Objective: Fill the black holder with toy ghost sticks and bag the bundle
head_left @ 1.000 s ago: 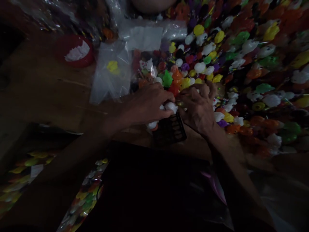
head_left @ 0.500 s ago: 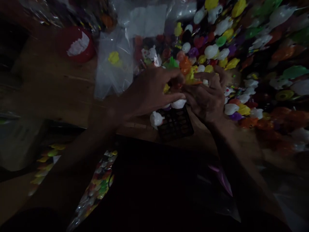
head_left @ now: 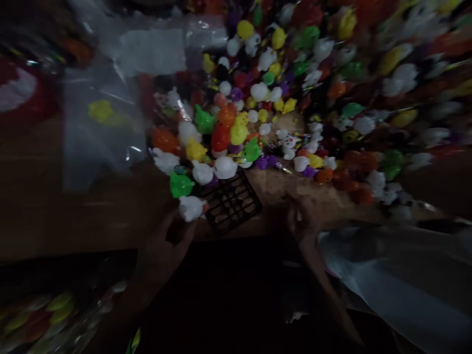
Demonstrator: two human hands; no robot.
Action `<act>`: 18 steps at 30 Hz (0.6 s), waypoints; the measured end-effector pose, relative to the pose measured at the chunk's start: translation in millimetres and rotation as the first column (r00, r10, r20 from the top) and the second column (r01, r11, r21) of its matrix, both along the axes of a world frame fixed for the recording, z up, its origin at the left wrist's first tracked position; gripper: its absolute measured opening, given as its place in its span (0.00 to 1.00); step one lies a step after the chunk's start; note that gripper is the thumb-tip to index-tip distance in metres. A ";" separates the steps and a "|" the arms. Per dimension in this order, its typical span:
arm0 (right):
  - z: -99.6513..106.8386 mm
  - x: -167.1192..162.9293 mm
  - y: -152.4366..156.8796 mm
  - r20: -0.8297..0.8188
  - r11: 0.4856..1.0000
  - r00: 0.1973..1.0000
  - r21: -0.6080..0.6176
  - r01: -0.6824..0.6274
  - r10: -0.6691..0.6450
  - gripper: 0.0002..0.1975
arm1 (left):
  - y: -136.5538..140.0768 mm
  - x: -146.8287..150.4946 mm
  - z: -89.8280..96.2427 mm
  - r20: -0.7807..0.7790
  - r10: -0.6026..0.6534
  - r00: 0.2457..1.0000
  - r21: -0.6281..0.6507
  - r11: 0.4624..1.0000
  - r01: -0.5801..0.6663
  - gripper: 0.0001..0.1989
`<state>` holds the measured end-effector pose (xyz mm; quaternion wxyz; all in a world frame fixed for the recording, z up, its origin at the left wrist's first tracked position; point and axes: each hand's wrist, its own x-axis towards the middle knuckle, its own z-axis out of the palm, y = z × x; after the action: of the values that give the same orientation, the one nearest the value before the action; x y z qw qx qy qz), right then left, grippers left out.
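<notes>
In the dim, blurred head view, my left hand (head_left: 165,241) is at the table's front edge, thumb and forefinger apart. Its fingertips are close to a small white plastic toy (head_left: 191,208); whether they touch it I cannot tell. A green toy (head_left: 180,185) lies just beyond. Beside them is a black plastic grid tray (head_left: 236,202), with white toys along its far edge. My right hand (head_left: 304,219) is right of the tray over the table edge, fingers curled together; anything in them is too dark to make out.
A big heap of colourful small toys (head_left: 258,92) covers the table's back and right. Clear plastic bags (head_left: 103,152) lie at the left, near a red container (head_left: 40,101). A translucent plastic sheet (head_left: 391,280) hangs at the lower right. More bagged toys (head_left: 40,314) are lower left.
Both hands have drawn apart and back toward me from the toys above the tray. The view has shifted right, and more of the tray and the toys around it shows.
</notes>
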<state>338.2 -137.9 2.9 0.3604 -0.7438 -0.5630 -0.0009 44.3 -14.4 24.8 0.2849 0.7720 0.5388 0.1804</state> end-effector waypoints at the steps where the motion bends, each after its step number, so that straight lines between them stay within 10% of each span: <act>1: -6.2 -3.3 -4.7 0.067 0.997 0.995 0.003 0.077 -0.077 0.15 | 2.0 5.6 -4.0 -0.014 -0.033 0.999 0.014 0.999 0.033 0.15; 11: 14.5 27.2 19.4 0.072 0.992 0.989 0.003 0.129 -0.129 0.13 | 20.3 42.4 -17.6 -0.012 -0.173 0.985 0.151 0.973 0.173 0.17; 18: -2.7 45.6 51.1 0.222 0.983 0.968 -0.115 0.145 -0.117 0.17 | 22.9 50.6 -30.7 -0.016 -0.121 0.993 0.008 0.993 0.121 0.20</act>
<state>383.9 -86.9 0.1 0.2475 -0.7969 -0.5468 -0.0684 94.9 8.4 -6.0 0.2876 0.8059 0.4924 0.1594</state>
